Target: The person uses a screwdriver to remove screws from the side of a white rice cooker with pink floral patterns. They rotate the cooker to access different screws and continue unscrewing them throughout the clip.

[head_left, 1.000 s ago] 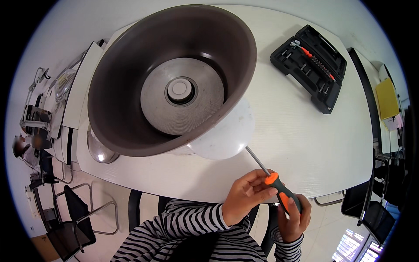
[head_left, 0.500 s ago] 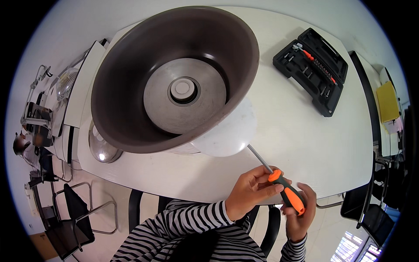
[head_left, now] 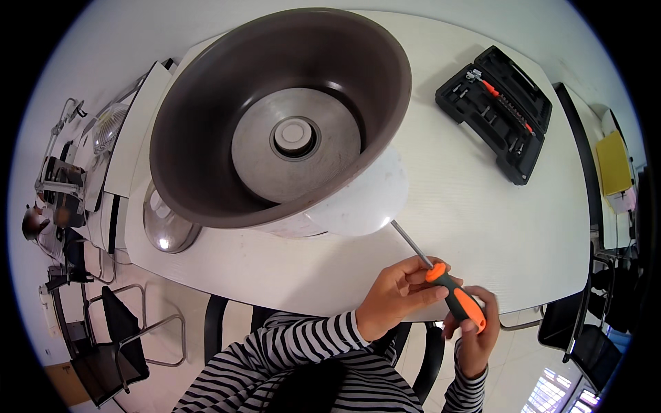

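A rice cooker stands tilted on the table, its wide brown inner wall [head_left: 206, 172] turned toward me and its white outer housing [head_left: 372, 199] showing below the rim. At its bottom lies a round metal heating plate [head_left: 261, 162] with a raised centre button [head_left: 294, 134]. Both hands hold an orange and dark green screwdriver [head_left: 454, 292]. My left hand [head_left: 396, 292] is closed around its neck, thumb along the handle. My right hand [head_left: 480, 330] grips the handle's butt end. The shaft's tip meets the housing's lower edge and is hidden there.
A black tool case [head_left: 492, 113] lies open at the far right, with sockets, bits and an orange-handled driver. A shiny metal lid [head_left: 169, 230] rests left of the cooker. Chairs [head_left: 113, 344] stand around the white table [head_left: 475, 227]. A person [head_left: 41, 230] is at the far left.
The cooker's near rim has risen a little, tilting it slightly away. The screwdriver handle has turned in my right hand, and the fingers have shifted around its end.
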Demonstrator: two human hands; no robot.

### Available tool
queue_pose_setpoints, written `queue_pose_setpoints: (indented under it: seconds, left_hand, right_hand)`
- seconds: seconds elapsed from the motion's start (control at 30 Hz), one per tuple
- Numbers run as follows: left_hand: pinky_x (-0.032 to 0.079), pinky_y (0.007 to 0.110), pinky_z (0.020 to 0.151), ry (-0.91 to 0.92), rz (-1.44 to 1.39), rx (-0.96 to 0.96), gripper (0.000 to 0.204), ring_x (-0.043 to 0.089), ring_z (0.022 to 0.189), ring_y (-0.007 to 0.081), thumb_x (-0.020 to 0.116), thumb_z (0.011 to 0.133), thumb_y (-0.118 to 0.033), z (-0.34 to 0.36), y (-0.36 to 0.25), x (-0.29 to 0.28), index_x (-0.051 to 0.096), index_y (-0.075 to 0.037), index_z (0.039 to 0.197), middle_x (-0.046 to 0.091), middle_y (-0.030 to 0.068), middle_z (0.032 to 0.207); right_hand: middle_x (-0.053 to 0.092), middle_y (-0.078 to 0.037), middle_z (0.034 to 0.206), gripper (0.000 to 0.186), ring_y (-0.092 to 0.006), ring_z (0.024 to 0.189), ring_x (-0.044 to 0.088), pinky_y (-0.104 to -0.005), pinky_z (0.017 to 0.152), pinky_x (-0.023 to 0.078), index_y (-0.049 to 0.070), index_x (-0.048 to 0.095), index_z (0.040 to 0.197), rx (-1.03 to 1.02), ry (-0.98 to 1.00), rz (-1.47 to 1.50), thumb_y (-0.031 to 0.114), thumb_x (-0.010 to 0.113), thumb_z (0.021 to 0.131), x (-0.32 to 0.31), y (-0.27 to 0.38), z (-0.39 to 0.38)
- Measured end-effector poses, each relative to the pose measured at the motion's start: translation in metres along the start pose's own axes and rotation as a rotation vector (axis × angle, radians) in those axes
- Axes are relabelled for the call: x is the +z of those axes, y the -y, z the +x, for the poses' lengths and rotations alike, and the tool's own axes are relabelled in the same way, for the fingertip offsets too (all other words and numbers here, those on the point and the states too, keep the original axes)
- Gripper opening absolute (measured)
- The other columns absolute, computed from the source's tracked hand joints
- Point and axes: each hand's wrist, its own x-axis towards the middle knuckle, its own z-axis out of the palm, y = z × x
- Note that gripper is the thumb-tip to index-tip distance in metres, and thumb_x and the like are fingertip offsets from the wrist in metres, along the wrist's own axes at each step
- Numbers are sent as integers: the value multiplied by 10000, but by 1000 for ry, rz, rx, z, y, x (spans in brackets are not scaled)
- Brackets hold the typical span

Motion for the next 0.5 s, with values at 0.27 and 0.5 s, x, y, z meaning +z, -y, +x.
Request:
queue_pose_setpoints:
  seconds: [0.27,0.5]
  left_hand:
    - [372,333,936,43,-24,73,360,487,1094,225,576,807,-51,1,2,1,412,11,1121,545,132,1043]
    - [361,330,937,11,1,-25,366,494,1077,205,578,806,-55,1,-4,-7,422,13,1129,547,114,1054]
  right_hand:
    - [536,-116,684,400,-170,527,541,-240,438,413,-29,482,1035,-178,-49,-307,242,620,775,3,-9,-5]
    - [558,-97,651,441,-134,524,544,-232,480,426,-45,454,1037,194,68,237,260,622,767,-2,10,5]
